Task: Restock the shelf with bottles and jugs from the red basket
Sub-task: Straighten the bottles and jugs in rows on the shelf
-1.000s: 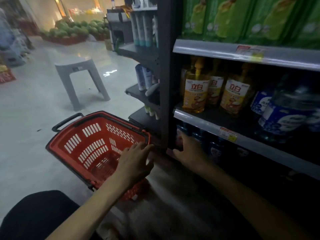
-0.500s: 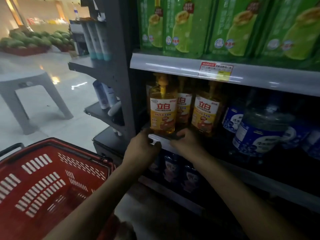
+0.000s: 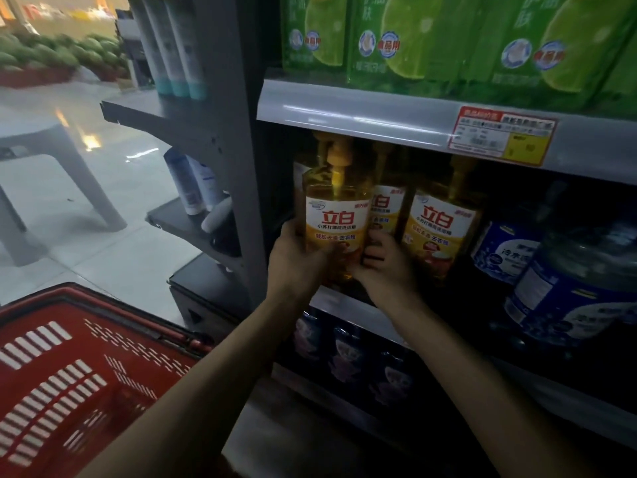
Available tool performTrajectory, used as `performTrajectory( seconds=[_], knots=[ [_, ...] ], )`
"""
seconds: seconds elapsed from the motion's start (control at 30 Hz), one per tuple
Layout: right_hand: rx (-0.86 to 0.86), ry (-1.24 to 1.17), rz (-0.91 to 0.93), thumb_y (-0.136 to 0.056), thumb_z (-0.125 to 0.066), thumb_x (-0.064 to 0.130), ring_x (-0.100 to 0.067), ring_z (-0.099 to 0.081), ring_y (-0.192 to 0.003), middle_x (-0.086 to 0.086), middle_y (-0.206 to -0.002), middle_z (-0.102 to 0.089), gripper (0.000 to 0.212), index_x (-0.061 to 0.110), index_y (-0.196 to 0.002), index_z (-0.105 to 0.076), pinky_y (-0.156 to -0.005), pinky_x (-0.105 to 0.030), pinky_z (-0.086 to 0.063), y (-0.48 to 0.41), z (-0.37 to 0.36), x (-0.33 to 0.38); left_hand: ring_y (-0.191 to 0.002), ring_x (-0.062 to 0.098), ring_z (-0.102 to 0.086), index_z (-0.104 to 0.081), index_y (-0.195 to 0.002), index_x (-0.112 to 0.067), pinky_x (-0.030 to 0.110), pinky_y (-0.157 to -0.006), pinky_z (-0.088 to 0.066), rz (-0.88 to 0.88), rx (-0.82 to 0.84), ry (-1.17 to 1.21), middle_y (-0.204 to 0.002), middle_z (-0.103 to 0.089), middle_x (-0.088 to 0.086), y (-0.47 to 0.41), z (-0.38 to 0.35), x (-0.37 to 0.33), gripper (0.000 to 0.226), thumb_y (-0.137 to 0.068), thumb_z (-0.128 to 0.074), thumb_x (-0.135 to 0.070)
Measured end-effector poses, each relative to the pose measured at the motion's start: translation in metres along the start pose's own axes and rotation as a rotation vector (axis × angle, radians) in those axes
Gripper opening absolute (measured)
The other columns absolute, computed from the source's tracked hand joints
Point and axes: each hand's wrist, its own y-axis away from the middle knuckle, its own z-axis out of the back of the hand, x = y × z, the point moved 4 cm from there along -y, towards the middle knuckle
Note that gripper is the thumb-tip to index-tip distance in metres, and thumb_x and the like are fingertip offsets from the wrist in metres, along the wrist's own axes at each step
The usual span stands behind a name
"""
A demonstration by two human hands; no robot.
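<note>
A yellow pump bottle with a white and orange label stands at the front left of the middle shelf. My left hand grips its left side and my right hand grips its lower right side. Two more yellow pump bottles stand behind and to its right. Large blue-labelled jugs fill the right of the same shelf. The red basket sits on the floor at lower left, and its visible inside holds nothing.
Green boxes line the upper shelf above a price tag. Dark bottles stand on the bottom shelf. An end rack holds tubes and white bottles. A grey plastic stool stands on the tiled floor at left.
Both hands rose from the basket and the bottom shelf to the middle shelf's edge, then closed around the front yellow bottle. The view moved up and closer to the shelf.
</note>
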Motion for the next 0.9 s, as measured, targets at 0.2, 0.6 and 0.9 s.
performTrajectory(
  seconds=[0.2,0.6,0.9],
  knots=[
    [-0.029,-0.048,-0.012,-0.077,-0.084,0.005,-0.02,-0.061,-0.122,0.005,-0.128,-0.065,0.073,0.034,-0.134,-0.048,-0.099,-0.052,-0.055,-0.016,-0.014,-0.007,-0.109,0.009,-0.067,-0.05,-0.143,-0.025,0.018,-0.076,-0.055,0.001,-0.01,0.084,-0.127,-0.066,-0.005,-0.009,-0.009,0.004,0.073,-0.08,-0.085,-0.038],
    [-0.092,-0.007,0.108,-0.055,-0.097,0.026,-0.017,-0.062,-0.119,0.004,-0.126,-0.066,0.084,0.03,-0.128,-0.055,-0.094,-0.042,-0.057,-0.009,-0.007,0.001,-0.097,0.002,-0.074,-0.074,-0.122,-0.025,0.021,-0.08,-0.06,-0.057,0.128,0.194,-0.104,-0.08,-0.012,0.009,0.006,-0.004,0.03,-0.093,-0.072,-0.021],
    [-0.046,-0.002,0.21,-0.068,-0.093,0.011,0.007,-0.061,-0.089,0.016,-0.101,-0.062,0.062,0.02,-0.117,-0.055,-0.068,-0.003,-0.048,0.034,0.023,0.004,-0.089,0.007,-0.075,-0.079,-0.105,-0.025,0.017,-0.074,-0.057,-0.067,0.204,0.128,-0.095,-0.081,-0.007,0.02,0.02,-0.002,0.038,-0.1,-0.054,0.003]
  ],
)
